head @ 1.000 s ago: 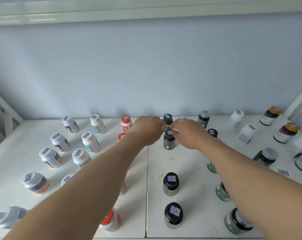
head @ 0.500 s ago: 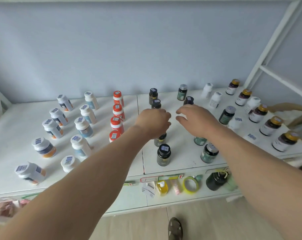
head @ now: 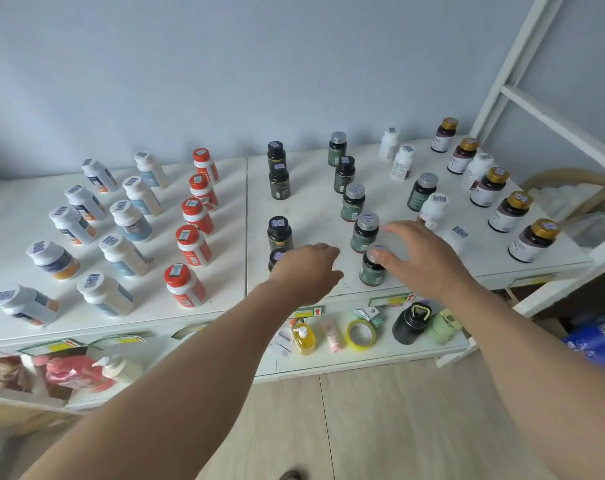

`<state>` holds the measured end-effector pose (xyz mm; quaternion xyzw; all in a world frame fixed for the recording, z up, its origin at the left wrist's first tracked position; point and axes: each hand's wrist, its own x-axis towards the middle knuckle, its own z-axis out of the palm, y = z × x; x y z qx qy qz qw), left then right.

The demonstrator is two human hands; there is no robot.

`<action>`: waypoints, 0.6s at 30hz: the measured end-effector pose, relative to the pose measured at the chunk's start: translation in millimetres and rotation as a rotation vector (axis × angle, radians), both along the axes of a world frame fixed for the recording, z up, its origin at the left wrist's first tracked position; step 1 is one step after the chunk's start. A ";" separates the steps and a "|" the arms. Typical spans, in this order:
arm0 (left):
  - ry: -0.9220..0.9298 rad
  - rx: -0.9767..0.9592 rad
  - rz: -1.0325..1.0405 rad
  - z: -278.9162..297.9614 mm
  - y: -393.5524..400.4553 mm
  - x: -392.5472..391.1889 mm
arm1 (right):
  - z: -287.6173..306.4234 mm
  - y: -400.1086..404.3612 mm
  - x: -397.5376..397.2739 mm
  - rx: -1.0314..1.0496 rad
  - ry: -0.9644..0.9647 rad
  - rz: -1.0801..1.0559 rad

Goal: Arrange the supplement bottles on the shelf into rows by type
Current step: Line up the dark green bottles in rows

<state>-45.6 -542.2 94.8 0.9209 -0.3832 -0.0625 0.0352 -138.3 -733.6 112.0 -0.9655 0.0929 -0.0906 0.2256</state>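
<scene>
Head view: the white shelf (head: 314, 216) spans the middle of the frame, with supplement bottles standing in lines that run from the back wall toward the front edge. At left are 3 lines of white-capped bottles, the nearest orange-banded one (head: 24, 303) leaning at the lower-left corner. Next comes a line of 5 red-capped bottles (head: 193, 216). At centre stand black-capped dark bottles (head: 279, 233), with a gap between the back pair and the front pair. Right of centre runs a line of green-labelled bottles (head: 353, 202), mostly silver-capped, though 1 has a dark cap. Further right, plain white bottles (head: 403, 162) sit loosely, a stray silver-capped bottle (head: 422, 192) among them, then a line of gold-capped bottles (head: 508, 211) at far right.

The left hand (head: 308, 271) is loosely curled, holding nothing, and hides most of the front black-capped bottle (head: 276, 258). The right hand (head: 422, 258) is spread wide and empty, fingertips at the cap of the nearest green-labelled bottle (head: 373, 268), which stands close to the front edge.

Risks, as I judge them: a nudge from either hand could tip these 2 front bottles off the edge onto the lower ledge holding the yellow tape roll (head: 361, 335). A forearm sweeping sideways could topple the closely spaced neighbours. The stray silver-capped bottle could be overlooked among the white ones.
</scene>
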 end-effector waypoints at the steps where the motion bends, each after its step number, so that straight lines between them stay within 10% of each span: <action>1: 0.033 -0.004 0.022 -9.5 -4.9 -7.6 | -9.1 -8.3 -8.2 0.018 0.008 -0.001; 9: 0.034 -0.035 0.181 -88.6 -43.4 -40.7 | -100.3 -69.2 -23.9 -0.072 0.236 0.150; 18: -0.173 -0.095 0.356 -134.3 -61.7 -53.5 | -154.7 -96.1 -11.8 -0.207 -0.154 0.253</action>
